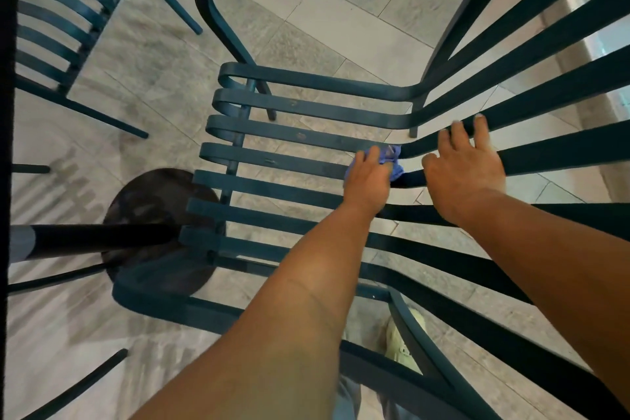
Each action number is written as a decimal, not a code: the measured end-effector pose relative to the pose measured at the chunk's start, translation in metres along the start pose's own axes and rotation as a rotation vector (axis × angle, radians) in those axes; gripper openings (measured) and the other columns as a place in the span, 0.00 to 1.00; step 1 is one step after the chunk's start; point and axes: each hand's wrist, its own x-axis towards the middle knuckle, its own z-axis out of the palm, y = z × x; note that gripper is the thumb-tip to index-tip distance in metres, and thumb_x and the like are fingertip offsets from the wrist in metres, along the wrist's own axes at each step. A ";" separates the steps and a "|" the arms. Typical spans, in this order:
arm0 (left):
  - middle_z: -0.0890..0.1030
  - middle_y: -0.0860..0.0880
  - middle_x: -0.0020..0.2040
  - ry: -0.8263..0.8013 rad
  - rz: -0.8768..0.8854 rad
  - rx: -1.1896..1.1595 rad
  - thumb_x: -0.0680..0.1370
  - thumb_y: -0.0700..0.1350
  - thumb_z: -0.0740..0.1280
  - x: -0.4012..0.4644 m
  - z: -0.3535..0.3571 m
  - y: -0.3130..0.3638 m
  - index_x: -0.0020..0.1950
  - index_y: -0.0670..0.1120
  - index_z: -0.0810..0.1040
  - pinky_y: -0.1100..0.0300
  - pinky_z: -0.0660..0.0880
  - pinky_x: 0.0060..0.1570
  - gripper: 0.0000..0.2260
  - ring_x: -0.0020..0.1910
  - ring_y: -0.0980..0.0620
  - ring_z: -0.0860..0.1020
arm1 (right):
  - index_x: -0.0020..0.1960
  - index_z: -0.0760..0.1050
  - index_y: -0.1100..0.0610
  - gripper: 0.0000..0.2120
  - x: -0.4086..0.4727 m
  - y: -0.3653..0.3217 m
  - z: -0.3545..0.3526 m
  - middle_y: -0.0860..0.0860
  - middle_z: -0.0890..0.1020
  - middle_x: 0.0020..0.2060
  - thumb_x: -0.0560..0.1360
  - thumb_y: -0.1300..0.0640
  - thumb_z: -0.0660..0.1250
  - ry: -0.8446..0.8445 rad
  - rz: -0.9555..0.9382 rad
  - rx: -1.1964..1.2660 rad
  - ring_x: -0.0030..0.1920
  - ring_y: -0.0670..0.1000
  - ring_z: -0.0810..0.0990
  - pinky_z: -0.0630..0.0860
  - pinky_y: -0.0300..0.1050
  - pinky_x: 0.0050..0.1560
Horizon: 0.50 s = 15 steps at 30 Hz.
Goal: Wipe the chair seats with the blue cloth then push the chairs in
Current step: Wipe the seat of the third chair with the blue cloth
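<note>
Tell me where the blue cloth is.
In the head view, the blue cloth sits under the left hand on the chair seat, beside the right hand.

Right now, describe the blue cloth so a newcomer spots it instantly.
Find the dark slatted chair filling the middle of the view. At the back of its seat, where the slats bend upward, the left hand presses the blue cloth. It is the only crumpled, bright-blue thing there.
</note>
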 end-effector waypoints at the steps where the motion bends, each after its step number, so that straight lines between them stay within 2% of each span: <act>1: 0.69 0.45 0.67 0.024 0.037 0.031 0.78 0.47 0.69 0.002 -0.006 -0.018 0.70 0.49 0.68 0.52 0.75 0.61 0.22 0.62 0.44 0.72 | 0.73 0.69 0.49 0.28 0.002 0.000 0.001 0.59 0.58 0.78 0.76 0.41 0.67 0.001 -0.014 -0.012 0.78 0.64 0.49 0.42 0.67 0.75; 2: 0.68 0.45 0.67 0.012 0.058 0.082 0.77 0.47 0.70 0.003 -0.019 -0.037 0.71 0.49 0.69 0.52 0.75 0.62 0.23 0.63 0.44 0.72 | 0.72 0.70 0.48 0.27 0.003 0.001 0.002 0.59 0.58 0.78 0.76 0.41 0.66 -0.002 -0.030 -0.028 0.78 0.64 0.49 0.42 0.68 0.75; 4: 0.68 0.46 0.66 0.062 0.141 0.181 0.79 0.49 0.67 0.003 -0.047 -0.080 0.67 0.51 0.71 0.53 0.74 0.59 0.18 0.62 0.45 0.72 | 0.72 0.69 0.48 0.26 0.004 0.002 0.004 0.59 0.58 0.78 0.77 0.41 0.65 -0.007 -0.052 -0.054 0.78 0.64 0.49 0.41 0.69 0.74; 6: 0.69 0.46 0.63 0.089 0.085 0.283 0.80 0.44 0.64 0.005 -0.084 -0.126 0.63 0.49 0.75 0.52 0.74 0.55 0.11 0.61 0.43 0.71 | 0.73 0.68 0.49 0.27 0.006 0.003 0.004 0.58 0.59 0.78 0.77 0.41 0.65 -0.003 -0.062 -0.055 0.78 0.64 0.49 0.41 0.70 0.74; 9: 0.71 0.39 0.63 0.198 -0.102 0.402 0.75 0.32 0.62 0.013 -0.132 -0.188 0.60 0.44 0.79 0.44 0.70 0.57 0.17 0.62 0.35 0.68 | 0.74 0.67 0.49 0.28 0.009 0.003 0.006 0.58 0.59 0.78 0.77 0.40 0.65 -0.003 -0.066 -0.059 0.78 0.64 0.48 0.41 0.71 0.73; 13: 0.72 0.36 0.61 0.308 -0.337 0.335 0.75 0.32 0.62 0.019 -0.157 -0.206 0.57 0.42 0.80 0.42 0.71 0.57 0.15 0.59 0.33 0.69 | 0.73 0.67 0.48 0.28 0.011 0.002 0.007 0.57 0.59 0.78 0.77 0.39 0.63 -0.005 -0.066 -0.073 0.78 0.64 0.49 0.39 0.72 0.73; 15: 0.70 0.37 0.63 0.318 -0.471 0.253 0.76 0.34 0.65 0.024 -0.155 -0.193 0.60 0.40 0.77 0.45 0.72 0.60 0.13 0.61 0.35 0.70 | 0.73 0.68 0.49 0.27 0.012 0.002 0.006 0.57 0.59 0.78 0.77 0.39 0.62 -0.008 -0.061 -0.065 0.78 0.64 0.49 0.40 0.71 0.73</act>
